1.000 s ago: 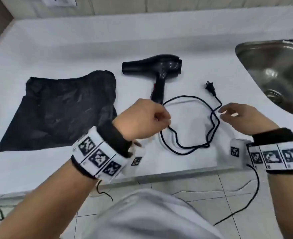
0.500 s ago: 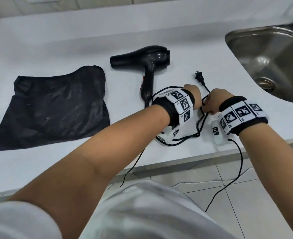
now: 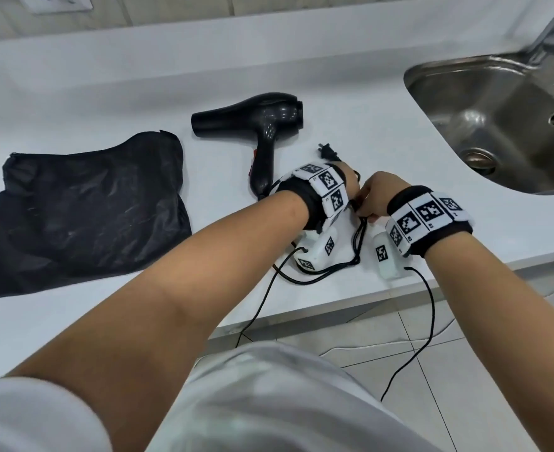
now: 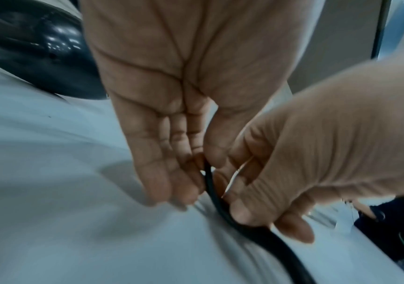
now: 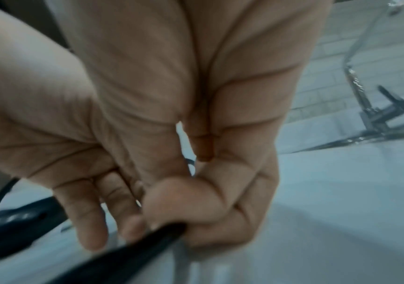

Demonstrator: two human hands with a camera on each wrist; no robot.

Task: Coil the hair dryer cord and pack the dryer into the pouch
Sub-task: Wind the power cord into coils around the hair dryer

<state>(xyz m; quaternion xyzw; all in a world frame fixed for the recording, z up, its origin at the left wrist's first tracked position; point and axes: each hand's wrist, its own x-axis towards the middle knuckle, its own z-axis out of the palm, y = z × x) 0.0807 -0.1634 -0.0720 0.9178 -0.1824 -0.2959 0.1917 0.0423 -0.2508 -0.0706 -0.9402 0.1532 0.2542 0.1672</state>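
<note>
A black hair dryer (image 3: 256, 125) lies on the white counter (image 3: 383, 119), handle toward me. Its black cord (image 3: 361, 234) lies in loose loops to the right of the handle, with the plug (image 3: 326, 151) just beyond my hands. The flat black pouch (image 3: 83, 210) lies at the left. My left hand (image 3: 349, 182) and right hand (image 3: 372, 199) meet over the cord. In the left wrist view, my left hand (image 4: 201, 173) pinches the cord (image 4: 223, 209) between thumb and fingers. My right hand (image 5: 167, 224) pinches the cord (image 5: 133, 247) right beside it.
A steel sink (image 3: 497, 119) with a tap (image 3: 553, 37) is sunk into the counter at the right. The counter's front edge (image 3: 301, 316) runs just below the cord loops. Thin black cables hang from my wrist cameras over that edge.
My left hand has moved right across the cord loops to meet my right hand. Both hands now pinch the cord near the plug, and the loops are drawn closer together.
</note>
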